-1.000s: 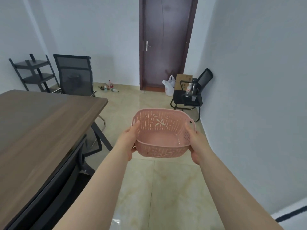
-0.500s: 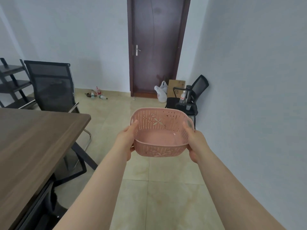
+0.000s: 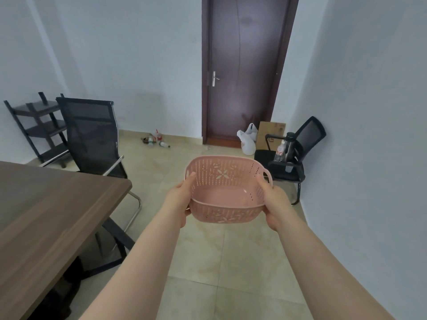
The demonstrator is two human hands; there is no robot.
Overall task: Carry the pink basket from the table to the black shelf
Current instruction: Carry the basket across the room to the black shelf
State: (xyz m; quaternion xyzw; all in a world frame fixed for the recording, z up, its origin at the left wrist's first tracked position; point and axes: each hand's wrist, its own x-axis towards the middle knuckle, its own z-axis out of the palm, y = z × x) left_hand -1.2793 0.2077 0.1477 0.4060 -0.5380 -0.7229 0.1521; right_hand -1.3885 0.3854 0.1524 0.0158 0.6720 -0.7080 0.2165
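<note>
Both hands, your left hand (image 3: 179, 200) and right hand (image 3: 275, 203), stay wrapped on the empty pink basket (image 3: 227, 189), held in the air over the floor. Since a second ago the view has swung; the black shelf (image 3: 38, 128) is far left, behind the mesh chair (image 3: 92, 135), well apart.

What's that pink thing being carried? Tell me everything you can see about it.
The pink basket looks like moulded plastic: a rounded oblong tub with walls pierced by rows of small holes and flower-shaped cutouts, a smooth floor, a rolled rim and a loop handle showing at its right end. It is empty and held level in the air above the tiled floor, clear of the table. The left hand grips its left end, thumb over the rim, and the right hand grips the right end.
</note>
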